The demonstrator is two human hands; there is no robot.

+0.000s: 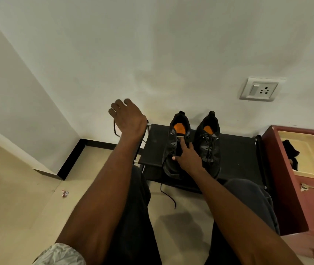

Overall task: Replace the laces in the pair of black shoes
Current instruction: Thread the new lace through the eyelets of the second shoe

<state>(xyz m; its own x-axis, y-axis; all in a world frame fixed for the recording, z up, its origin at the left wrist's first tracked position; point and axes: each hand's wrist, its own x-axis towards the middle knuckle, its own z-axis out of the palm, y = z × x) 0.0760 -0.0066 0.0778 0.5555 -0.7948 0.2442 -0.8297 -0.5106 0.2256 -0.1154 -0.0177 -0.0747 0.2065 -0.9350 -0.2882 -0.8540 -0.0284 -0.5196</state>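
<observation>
From the head camera, two black shoes stand side by side on a low black rack (236, 150) against the wall, toes toward the person, who sits in front of it. The left shoe (173, 150) has its lace partly pulled out, while the right shoe (208, 144) is laced fully. The left hand (128, 117) is raised well to the left of the rack with its fingers curled, and it seems to pinch the upper part of the black lace (115, 129), which hangs down from it; the exact grip is hidden behind the hand. The right hand (186, 155) rests on the left shoe with straight fingers, the index finger pressing near the tongue and the thumb at the eyelets. Another end of the lace falls over the front edge of the rack and trails on the floor (37, 188). I judge that the lace is being drawn out of this shoe. The risk is that the pull goes sideways: if the right hand presses too lightly, the shoe can slide or tip off the rack. The lace tip can also catch in an eyelet, and a hard tug may fray it. The loose end on the floor may snag under the rack.
</observation>
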